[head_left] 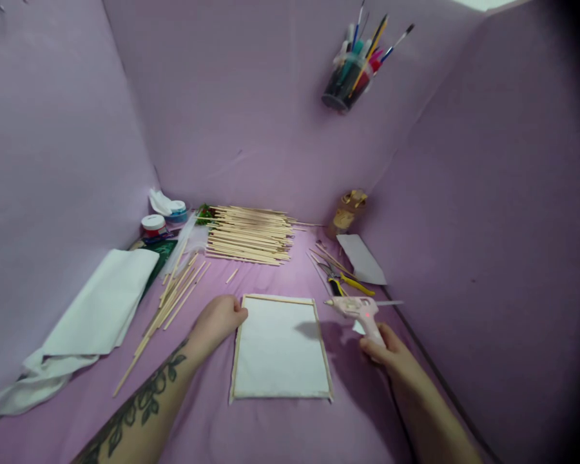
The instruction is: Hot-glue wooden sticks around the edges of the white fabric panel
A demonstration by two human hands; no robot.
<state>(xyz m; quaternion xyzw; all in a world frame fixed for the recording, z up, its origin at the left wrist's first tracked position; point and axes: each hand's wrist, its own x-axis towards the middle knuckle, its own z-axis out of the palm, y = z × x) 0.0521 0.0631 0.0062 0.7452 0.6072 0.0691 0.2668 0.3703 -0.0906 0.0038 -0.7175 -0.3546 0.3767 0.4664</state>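
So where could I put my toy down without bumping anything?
Bare purple cloth lies in front of the framed white sheet, between the two forearms, and between that sheet and the stick pile. It is crowded right of the glue gun, by the pliers, and left by the loose sticks.

I'm holding a pink glue gun (pixel 359 310) by its grip in my right hand (pixel 385 351); it's sitting upright, nozzle pointing left, just off the panel's upper right corner, a small red light glowing on its body and a pale glue stick poking out the back. I'm pressing my left hand (pixel 219 320) against the upper left corner of a white rectangular panel (pixel 280 347). The panel is lying flat on the purple surface, long side running away from me, framed on all four edges by thin wooden sticks (pixel 278 299). The white face is looking smooth and blank, casting the gun's shadow near its top right.
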